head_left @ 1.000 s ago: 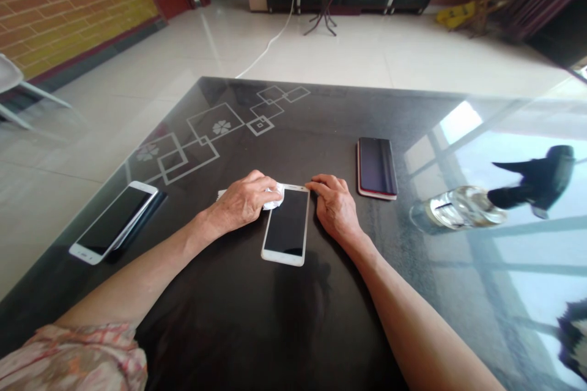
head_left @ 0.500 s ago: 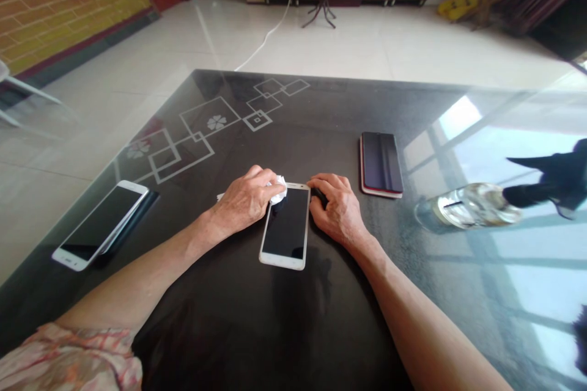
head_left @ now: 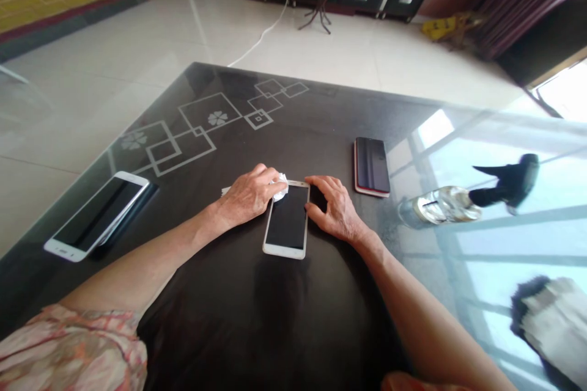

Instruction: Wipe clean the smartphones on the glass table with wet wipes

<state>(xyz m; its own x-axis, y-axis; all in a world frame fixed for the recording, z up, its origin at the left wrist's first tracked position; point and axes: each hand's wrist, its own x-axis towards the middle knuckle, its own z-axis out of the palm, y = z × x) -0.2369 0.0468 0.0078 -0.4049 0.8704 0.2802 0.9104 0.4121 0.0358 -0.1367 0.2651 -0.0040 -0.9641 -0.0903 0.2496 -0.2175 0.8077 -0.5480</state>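
A white smartphone (head_left: 288, 220) with a dark screen lies face up on the dark table. Pinched in my left hand (head_left: 250, 195) is a crumpled white tissue (head_left: 280, 188), pressed against the phone's upper left corner. Part of the tissue also sticks out behind that hand. My right hand (head_left: 335, 208) steadies the phone along its right edge, index fingertip near the top corner and thumb lower down on the side. Its other fingers curl on the tabletop.
Leftward, another white phone (head_left: 98, 214) rests tilted on a dark flat object (head_left: 132, 211). A dark phone with a red edge (head_left: 372, 165) lies right of my hands. Farther right are a clear spray bottle (head_left: 440, 206) with a black trigger head and a pale, dark-edged cloth-like bundle (head_left: 557, 324).
The view has turned slightly to the right, bringing the pale bundle further into sight. My left hand keeps the tissue at the phone's top left; my right hand's thumb now reaches the phone's edge.
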